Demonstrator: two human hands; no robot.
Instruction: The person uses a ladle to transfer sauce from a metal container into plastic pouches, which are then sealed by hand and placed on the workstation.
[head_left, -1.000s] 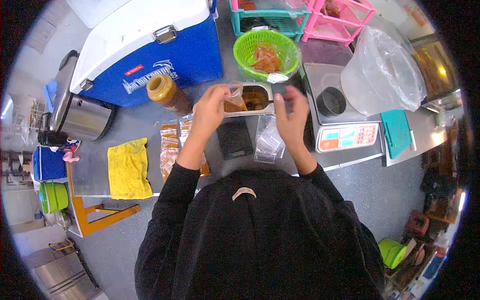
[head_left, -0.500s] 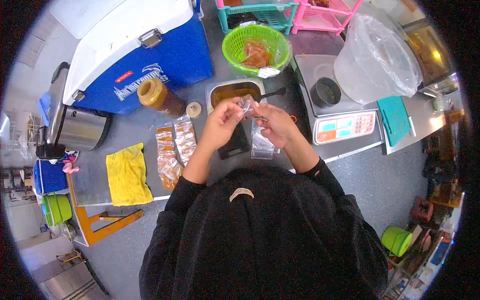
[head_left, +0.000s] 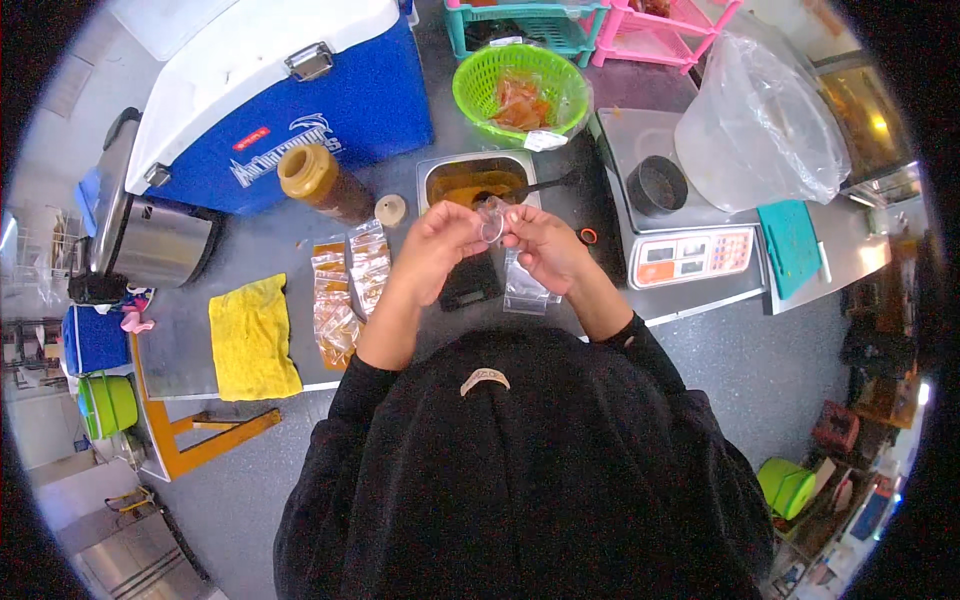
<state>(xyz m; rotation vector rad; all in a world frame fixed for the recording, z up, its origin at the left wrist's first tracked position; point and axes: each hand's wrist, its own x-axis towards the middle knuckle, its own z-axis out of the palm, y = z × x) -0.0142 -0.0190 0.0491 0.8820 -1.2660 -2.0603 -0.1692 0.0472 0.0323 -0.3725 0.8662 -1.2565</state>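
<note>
Left hand (head_left: pixel 437 247) and right hand (head_left: pixel 549 246) each have a fingertip grip on a small clear bag (head_left: pixel 491 224), raised between them, mouth apparently parted. I'd pinch opposite edges and spread evenly; thin film likely folds shut. Just beyond the grip: steel pan (head_left: pixel 478 156) of brown sauce (head_left: pixel 462 184), dark ladle (head_left: pixel 552 184) leaning out rightward. Nearer me-side of the person: flat clear bags (head_left: pixel 527 292) below-right, filled sachets (head_left: pixel 330 300) left on the tabletop (head_left: pixel 252 248).
</note>
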